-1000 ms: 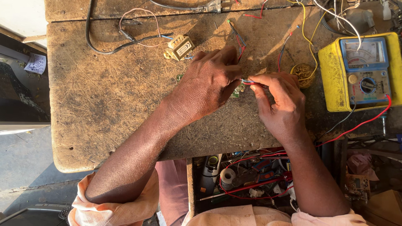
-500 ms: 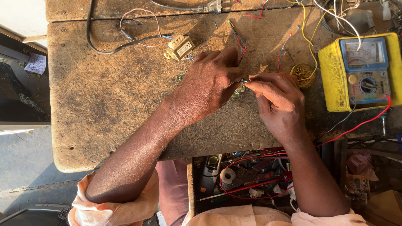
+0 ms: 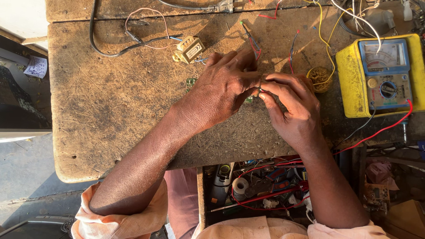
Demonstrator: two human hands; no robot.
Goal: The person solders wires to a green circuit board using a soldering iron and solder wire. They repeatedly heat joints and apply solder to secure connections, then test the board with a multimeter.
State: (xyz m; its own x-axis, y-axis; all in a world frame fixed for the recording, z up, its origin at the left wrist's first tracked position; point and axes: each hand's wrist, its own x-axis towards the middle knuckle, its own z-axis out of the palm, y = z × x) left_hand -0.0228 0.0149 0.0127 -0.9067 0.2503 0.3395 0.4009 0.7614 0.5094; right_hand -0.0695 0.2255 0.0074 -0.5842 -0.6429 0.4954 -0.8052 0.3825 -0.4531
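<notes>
Both hands, left (image 3: 228, 90) and right (image 3: 290, 106), fingertips pinched on one tiny part mid-counter (image 3: 110, 110), scarred wood. One boxy yellow meter (image 3: 383, 75) at right edge.

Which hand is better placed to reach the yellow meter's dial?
Right hand, probably: it lies nearer the yellow meter at the bench's right. The left hand sits farther away, pinching the small part with it.

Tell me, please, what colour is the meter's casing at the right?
Yellow: the meter shows clearly in the head view, with a blue-grey face.
</notes>
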